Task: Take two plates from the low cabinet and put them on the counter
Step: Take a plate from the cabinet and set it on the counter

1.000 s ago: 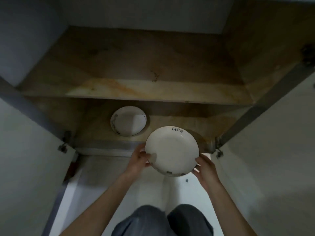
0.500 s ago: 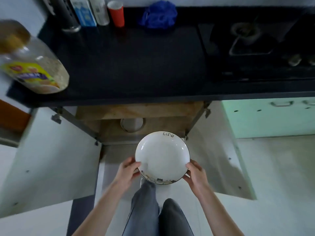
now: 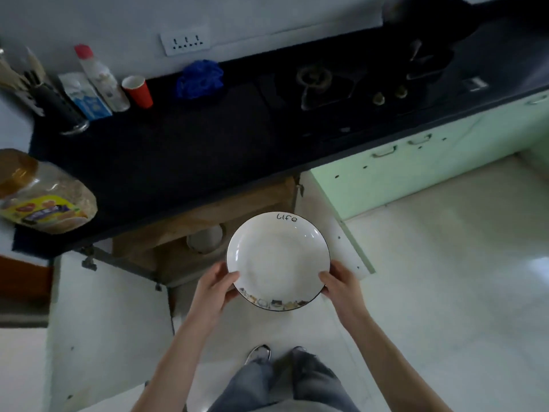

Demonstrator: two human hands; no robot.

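Plate [image 3: 277,258] (marked "life") clasped between left hand [image 3: 215,289] and right hand [image 3: 341,288].

Glossy glazed plate [image 3: 277,260] – smooth; matt black table [image 3: 178,138]; rough bare-wood cabinet [image 3: 178,242]; shiny floor tiles [image 3: 460,263].

plate [image 3: 277,257] lifted out of cabinet [image 3: 178,245], raised toward counter [image 3: 178,150]

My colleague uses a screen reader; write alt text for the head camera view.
Both hands, left and right, hold a white plate by its rim, in front of a black counter. A second plate sits inside the open low cabinet below.
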